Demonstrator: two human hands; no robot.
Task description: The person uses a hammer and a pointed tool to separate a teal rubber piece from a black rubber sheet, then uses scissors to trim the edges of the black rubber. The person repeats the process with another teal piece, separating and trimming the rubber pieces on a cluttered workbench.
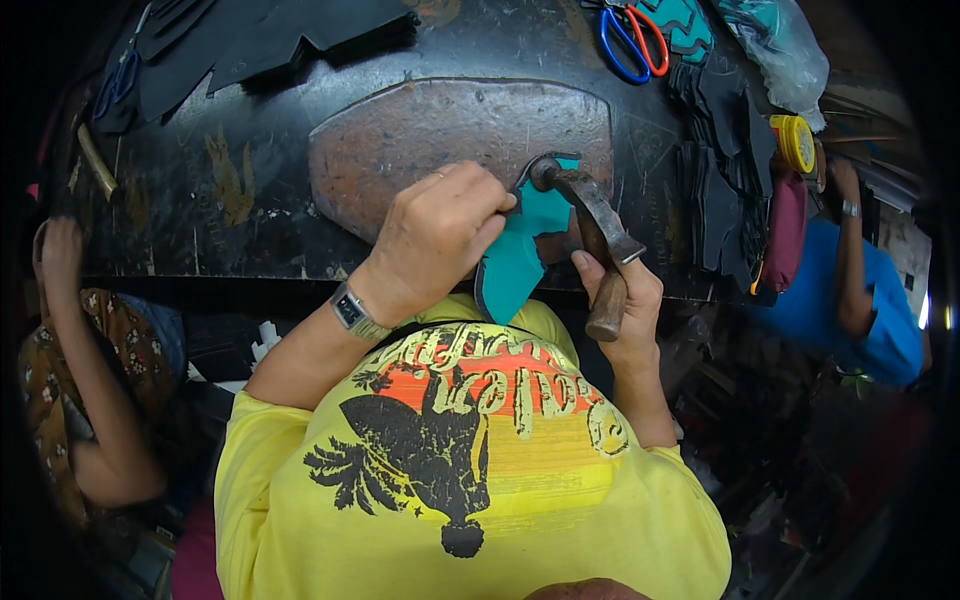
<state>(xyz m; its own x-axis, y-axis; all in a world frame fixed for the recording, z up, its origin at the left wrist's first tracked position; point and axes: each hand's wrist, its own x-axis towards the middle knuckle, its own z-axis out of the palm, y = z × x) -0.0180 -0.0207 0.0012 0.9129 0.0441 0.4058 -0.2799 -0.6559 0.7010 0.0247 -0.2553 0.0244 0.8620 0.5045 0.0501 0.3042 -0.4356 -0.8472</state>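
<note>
My left hand [435, 228] has its fingers pinched on the dark edge of a teal cut piece [512, 265], which looks like leather or lined fabric. The piece lies partly on a worn brown slab [400, 130], and its lower end hangs over the table's near edge. My right hand [640, 298] is closed round the wooden handle of a cobbler's hammer [605, 228]. The round face of its curved metal head is at the piece's dark upper rim; whether it touches I cannot tell. My left fingertips are just left of the hammer head.
Black cut sheets [270, 45] lie at the far left beside dark-blue scissors [120, 78]. Blue-and-red-handled scissors [632, 42], stacked black pieces [722, 170], a yellow-lidded tub [792, 143] and a maroon pouch [785, 232] are on the right. Other people sit at both sides.
</note>
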